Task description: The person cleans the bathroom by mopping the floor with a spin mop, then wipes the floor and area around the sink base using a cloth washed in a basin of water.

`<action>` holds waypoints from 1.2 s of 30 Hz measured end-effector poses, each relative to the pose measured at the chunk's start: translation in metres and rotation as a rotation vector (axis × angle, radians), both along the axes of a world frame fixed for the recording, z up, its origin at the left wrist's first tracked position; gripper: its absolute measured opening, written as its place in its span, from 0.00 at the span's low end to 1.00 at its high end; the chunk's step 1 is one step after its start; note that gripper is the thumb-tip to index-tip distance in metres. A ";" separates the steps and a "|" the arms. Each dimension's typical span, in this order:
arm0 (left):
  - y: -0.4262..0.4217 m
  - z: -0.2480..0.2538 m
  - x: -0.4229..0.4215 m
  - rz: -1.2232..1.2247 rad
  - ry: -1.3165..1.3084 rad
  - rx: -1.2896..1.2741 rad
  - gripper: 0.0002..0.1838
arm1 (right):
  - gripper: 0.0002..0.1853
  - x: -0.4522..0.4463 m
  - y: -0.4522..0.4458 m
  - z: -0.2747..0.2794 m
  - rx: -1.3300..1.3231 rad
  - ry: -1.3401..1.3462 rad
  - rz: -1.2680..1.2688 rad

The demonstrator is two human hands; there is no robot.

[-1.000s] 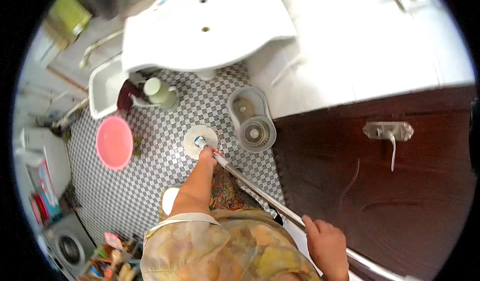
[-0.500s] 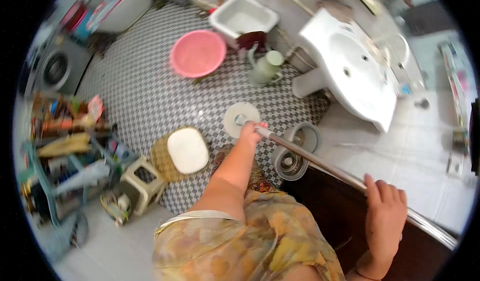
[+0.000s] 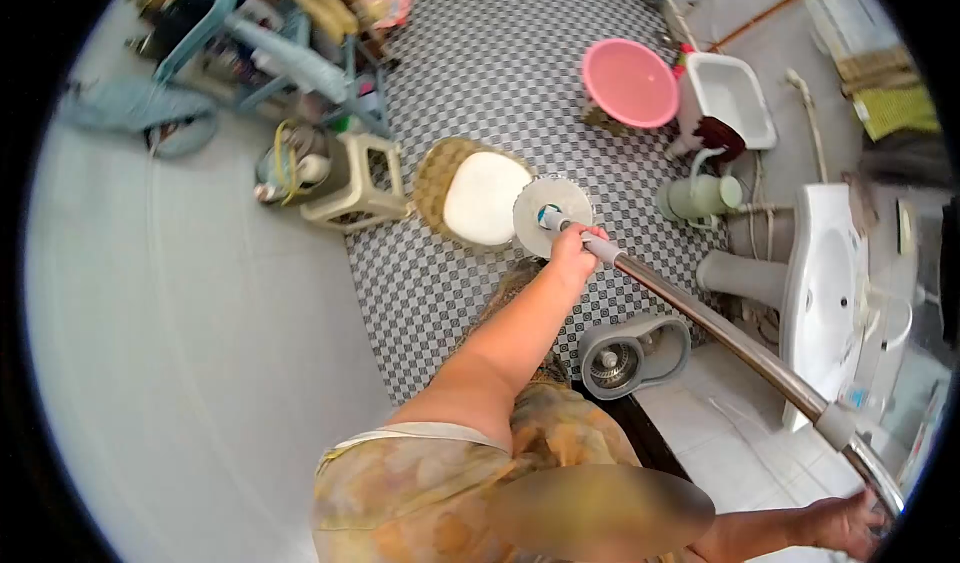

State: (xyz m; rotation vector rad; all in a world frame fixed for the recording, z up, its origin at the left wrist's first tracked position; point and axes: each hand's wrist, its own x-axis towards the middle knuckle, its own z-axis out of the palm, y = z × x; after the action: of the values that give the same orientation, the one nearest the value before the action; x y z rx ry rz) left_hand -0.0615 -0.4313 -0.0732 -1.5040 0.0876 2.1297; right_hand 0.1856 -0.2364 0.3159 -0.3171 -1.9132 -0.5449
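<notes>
We slant mop (image 3: pixel 720 331): left hand (image 3: pixel 574 253) clenched low, right hand (image 3: pixel 846 525) near upper end, grip unclear; steering needs both.

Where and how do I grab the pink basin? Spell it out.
Probably best to take the basin by its rim, from above, on the side away from the white tub. It stands open side up, so that round edge is exposed, while the tub crowds the opposite side.
</notes>
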 end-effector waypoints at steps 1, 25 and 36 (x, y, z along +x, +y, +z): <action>-0.015 0.002 0.002 0.030 0.011 -0.012 0.03 | 0.33 -0.009 -0.008 -0.001 -0.064 0.103 0.095; -0.453 -0.202 -0.001 0.342 -0.102 -0.274 0.03 | 0.18 -0.276 -0.359 -0.134 -1.970 -0.666 1.569; -0.501 -0.372 -0.002 0.457 -0.003 -0.216 0.05 | 0.15 -0.344 -0.393 -0.250 -1.802 -1.409 2.038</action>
State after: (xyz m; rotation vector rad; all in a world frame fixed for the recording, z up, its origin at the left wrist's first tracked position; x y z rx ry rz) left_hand -0.0636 -0.9320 -0.4450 -1.7867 -0.0338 2.5412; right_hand -0.1584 -0.6297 0.0660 -0.8595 1.3431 -2.0355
